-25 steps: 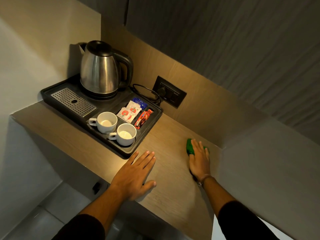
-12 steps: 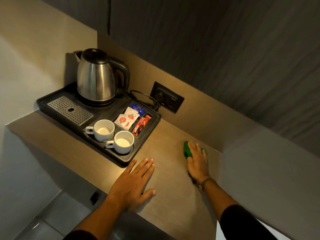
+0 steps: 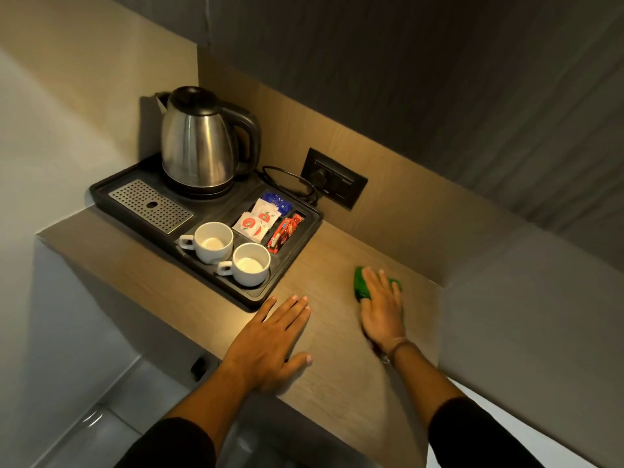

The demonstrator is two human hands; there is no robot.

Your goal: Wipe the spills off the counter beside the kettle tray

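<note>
A black kettle tray (image 3: 305, 238) sits at the left of the wooden counter (image 3: 331, 261), carrying a steel kettle (image 3: 197, 143). To its right, my right hand (image 3: 381, 307) presses flat on a green cloth (image 3: 362, 284), which shows past my fingertips near the back wall. My left hand (image 3: 270, 339) lies palm down with fingers spread on the counter, its fingertips just short of the tray's front corner. I cannot make out any spill on the wood.
On the tray are a metal drip grille (image 3: 150, 204), two white cups (image 3: 216, 241) (image 3: 251, 263) and several sachets (image 3: 261, 217). A black wall socket (image 3: 332, 179) with the kettle cord sits behind. A wall panel (image 3: 526, 298) bounds the counter on the right.
My right hand with the green cloth has slid a little to the left along the counter. My left hand has stayed planted. The camera view has tilted, shifting everything lower in frame.
</note>
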